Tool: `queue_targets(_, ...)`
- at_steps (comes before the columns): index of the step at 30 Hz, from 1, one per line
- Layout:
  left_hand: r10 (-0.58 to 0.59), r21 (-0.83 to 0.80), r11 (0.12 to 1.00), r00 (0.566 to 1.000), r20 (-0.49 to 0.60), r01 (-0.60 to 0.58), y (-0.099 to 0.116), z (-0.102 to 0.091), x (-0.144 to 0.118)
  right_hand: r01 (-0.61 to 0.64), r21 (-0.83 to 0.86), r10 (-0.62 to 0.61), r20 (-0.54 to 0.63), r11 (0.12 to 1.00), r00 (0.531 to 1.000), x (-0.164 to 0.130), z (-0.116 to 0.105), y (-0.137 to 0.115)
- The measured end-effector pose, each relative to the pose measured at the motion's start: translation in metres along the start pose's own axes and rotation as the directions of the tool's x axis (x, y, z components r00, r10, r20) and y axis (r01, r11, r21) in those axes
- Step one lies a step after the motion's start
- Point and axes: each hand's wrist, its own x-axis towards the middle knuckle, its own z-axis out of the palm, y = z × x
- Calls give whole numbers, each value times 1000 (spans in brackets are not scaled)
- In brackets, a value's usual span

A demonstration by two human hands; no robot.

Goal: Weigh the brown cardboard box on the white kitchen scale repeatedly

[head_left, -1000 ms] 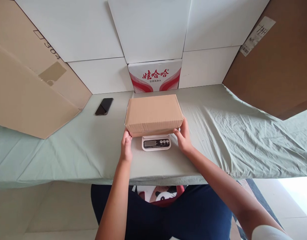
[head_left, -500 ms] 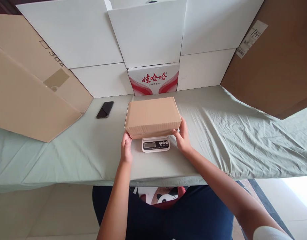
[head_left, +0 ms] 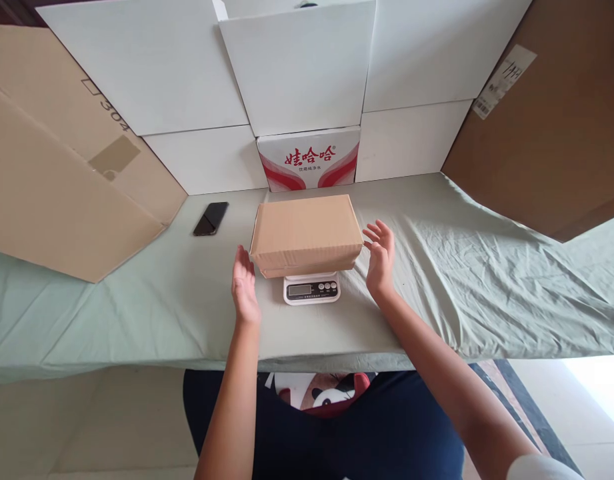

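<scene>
a makeshift home packing spot: sheet-draped table [head_left: 487,280], stacked cartons [head_left: 151,73], small parcel scale [head_left: 311,289]

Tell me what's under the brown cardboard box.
The cardboard box rests on a small white scale; only its front with display and buttons shows. Its platform is covered. Both hands, left hand and right hand, are open beside the box.

A table [head_left: 137,313] under pale green cloth carries a phone [head_left: 211,219] and a scale [head_left: 311,289]

A black phone [head_left: 211,219] lies near the table's [head_left: 487,280] back-left corner, a red-and-white printed carton [head_left: 309,159] stands at the back edge among white boxes [head_left: 151,73].
</scene>
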Motion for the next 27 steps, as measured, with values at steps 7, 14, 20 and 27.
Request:
queue_targets(7,-105,19,994,989,104,104,-2,3,1,27,25,-31,230,999,973,-6,3,-3)
queue_targets(14,-68,68,996,993,92,62,-3,5,-7,29,-17,-21,328,999,944,-22,14,-12)
queue_targets(20,-21,69,998,989,148,10,4,12,10,109,-47,-89,308,993,947,-7,23,-24)
queue_targets(27,-120,32,993,982,144,116,-18,42,101,244,-31,-220,332,969,917,80,49,0)
